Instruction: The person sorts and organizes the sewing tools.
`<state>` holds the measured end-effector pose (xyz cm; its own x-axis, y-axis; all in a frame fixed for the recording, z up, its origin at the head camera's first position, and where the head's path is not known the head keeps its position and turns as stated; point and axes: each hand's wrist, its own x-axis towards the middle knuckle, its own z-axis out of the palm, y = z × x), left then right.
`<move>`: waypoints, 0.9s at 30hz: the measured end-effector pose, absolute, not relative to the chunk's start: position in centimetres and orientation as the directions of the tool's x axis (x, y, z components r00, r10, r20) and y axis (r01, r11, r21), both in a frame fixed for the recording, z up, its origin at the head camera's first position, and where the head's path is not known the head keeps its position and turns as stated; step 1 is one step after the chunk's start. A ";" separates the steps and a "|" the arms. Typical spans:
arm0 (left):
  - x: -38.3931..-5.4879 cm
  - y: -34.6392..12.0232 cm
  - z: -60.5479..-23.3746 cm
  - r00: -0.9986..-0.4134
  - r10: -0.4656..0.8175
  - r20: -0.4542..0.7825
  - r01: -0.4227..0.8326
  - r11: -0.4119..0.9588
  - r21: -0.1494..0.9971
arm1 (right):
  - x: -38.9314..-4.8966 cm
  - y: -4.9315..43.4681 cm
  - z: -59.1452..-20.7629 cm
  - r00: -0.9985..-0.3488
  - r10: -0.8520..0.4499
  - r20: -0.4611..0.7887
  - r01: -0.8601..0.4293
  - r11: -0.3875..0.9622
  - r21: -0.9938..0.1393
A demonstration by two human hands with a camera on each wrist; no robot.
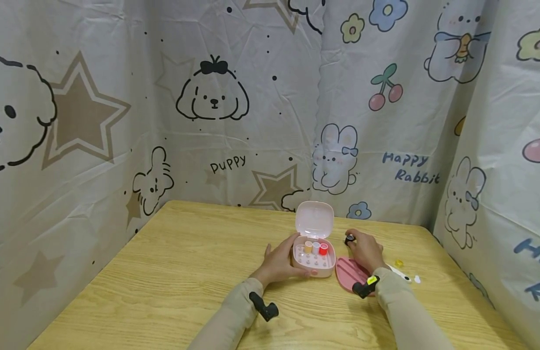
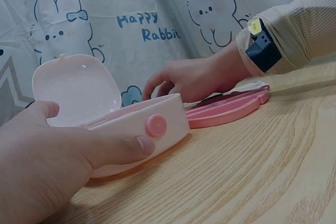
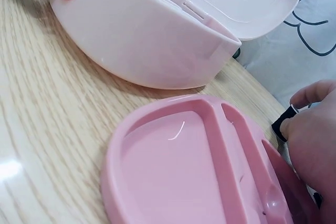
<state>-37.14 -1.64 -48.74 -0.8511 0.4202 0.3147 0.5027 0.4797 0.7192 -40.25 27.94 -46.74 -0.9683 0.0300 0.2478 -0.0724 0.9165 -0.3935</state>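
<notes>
My left hand grips a pale pink box at its left side, thumb along the front near the round pink button. The box's lid stands raised at the back. Inside are rows of small pegs, with a yellow spool, a white spool and a red spool in the back row. To the right of the box, my right hand pinches a small black spool between thumb and fingers. Below that hand lies a darker pink compartment tray, partly hidden by the wrist.
Right of my right wrist lie a small yellow piece, a long white item partly behind the sleeve, and a small white piece. Printed curtains hang around the wooden table.
</notes>
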 end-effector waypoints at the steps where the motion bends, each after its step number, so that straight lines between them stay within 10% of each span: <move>1: -37.1 -1.7 -48.7 -0.851 0.421 0.313 0.502 0.481 0.719 | -40.2 27.9 -46.7 -0.968 0.028 0.250 -0.074 0.917 -0.391; 27: -37.3 -1.6 -48.8 -0.859 0.417 0.297 0.489 0.497 0.716 | -40.3 28.5 -46.4 -0.965 0.029 0.260 -0.075 0.921 -0.383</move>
